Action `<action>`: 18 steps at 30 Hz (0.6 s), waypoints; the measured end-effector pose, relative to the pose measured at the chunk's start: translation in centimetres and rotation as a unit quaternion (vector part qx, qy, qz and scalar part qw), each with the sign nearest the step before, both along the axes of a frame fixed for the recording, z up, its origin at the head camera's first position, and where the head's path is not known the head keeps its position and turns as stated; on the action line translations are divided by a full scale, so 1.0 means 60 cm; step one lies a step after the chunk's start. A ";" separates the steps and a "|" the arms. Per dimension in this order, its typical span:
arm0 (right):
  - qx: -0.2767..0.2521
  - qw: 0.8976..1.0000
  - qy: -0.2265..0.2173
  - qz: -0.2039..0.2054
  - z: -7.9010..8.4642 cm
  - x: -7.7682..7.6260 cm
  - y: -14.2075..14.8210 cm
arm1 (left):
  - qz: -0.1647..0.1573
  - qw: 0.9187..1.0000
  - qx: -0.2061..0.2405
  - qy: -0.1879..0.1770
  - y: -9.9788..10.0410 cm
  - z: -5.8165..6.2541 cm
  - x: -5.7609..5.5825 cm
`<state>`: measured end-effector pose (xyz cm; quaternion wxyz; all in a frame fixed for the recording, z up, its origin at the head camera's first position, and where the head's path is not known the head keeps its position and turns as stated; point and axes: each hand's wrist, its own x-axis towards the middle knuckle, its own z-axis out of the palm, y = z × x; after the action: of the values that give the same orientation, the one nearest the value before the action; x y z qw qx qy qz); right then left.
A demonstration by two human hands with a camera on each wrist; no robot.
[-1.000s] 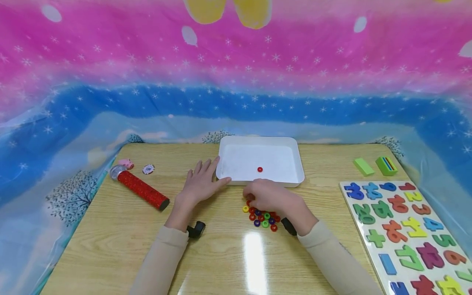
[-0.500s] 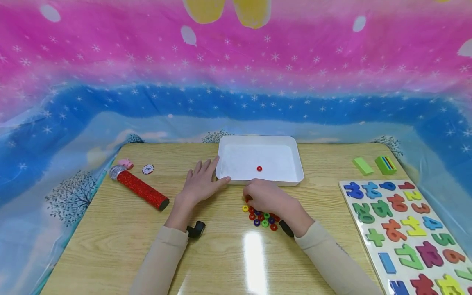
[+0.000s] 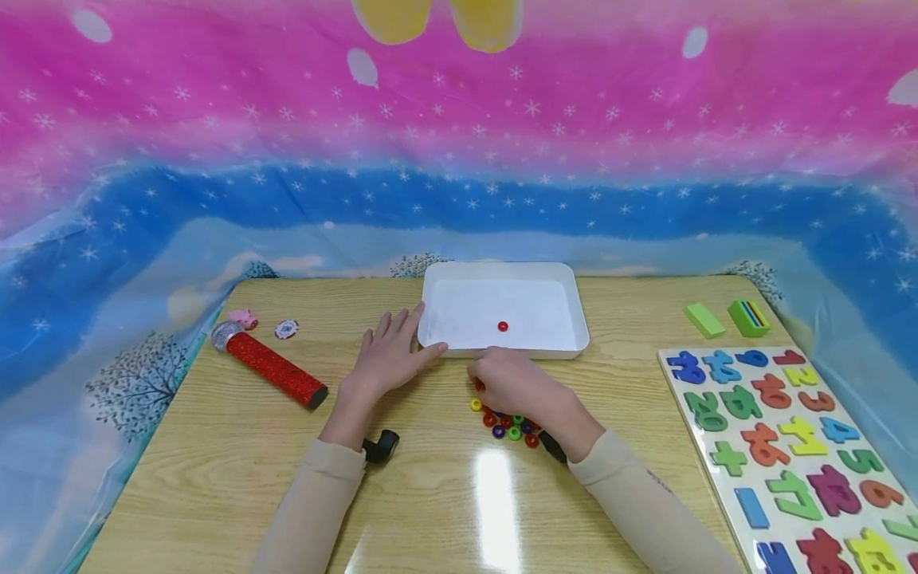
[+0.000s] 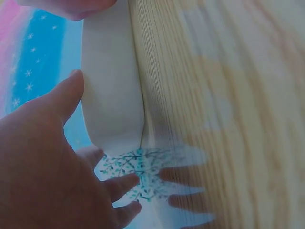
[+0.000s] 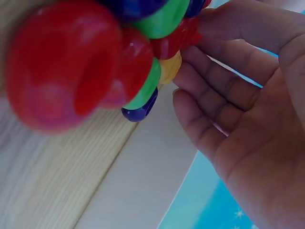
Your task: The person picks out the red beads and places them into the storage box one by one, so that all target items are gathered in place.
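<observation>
In the head view my left hand (image 3: pixel 387 355) lies with fingers spread at the left end of a white tray (image 3: pixel 582 339). Its thumb and fingertips are right at the tray's rim, as the left wrist view also shows. My right hand (image 3: pixel 519 383) is in front of the tray, over the far side of a pile of small ring beads (image 3: pixel 514 433) in red, green, yellow and dark blue. Thumb and index finger pinch a red ring bead (image 5: pixel 194 38); the hand partly hides the pile. One red ring bead (image 3: pixel 503 326) lies inside the tray.
To the left lie a red glittery microphone (image 3: pixel 276 367), a pink toy pig (image 3: pixel 244 319) and a poker chip (image 3: pixel 287 329). Green blocks (image 3: pixel 704 320) and a number puzzle board (image 3: pixel 724 478) are on the right. A patterned cloth (image 3: pixel 459 199) surrounds the table.
My right hand has shifted slightly left with the red ring bead at its fingertips. The left hand keeps its place by the tray, and the head view has moved a little.
</observation>
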<state>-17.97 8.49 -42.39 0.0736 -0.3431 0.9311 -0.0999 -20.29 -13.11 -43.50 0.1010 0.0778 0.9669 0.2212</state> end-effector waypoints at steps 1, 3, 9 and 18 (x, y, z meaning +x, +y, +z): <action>-0.001 1.000 -0.001 0.000 0.001 0.000 0.000 | 0.001 1.000 0.000 0.000 0.000 0.000 0.000; -0.005 1.000 -0.006 0.003 0.002 0.001 0.000 | 0.002 1.000 0.000 0.000 0.000 0.000 0.000; -0.035 0.999 -0.024 0.015 0.010 0.002 0.004 | 0.000 1.000 -0.003 0.002 0.001 -0.001 -0.001; -0.064 0.997 -0.037 -0.006 0.024 -0.004 0.016 | 0.001 1.000 -0.004 -0.003 0.000 0.001 0.000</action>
<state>-18.23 9.47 -40.93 0.0851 -0.3376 0.9215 -0.1723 -20.31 -13.10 -43.45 0.1044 0.0760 0.9675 0.2176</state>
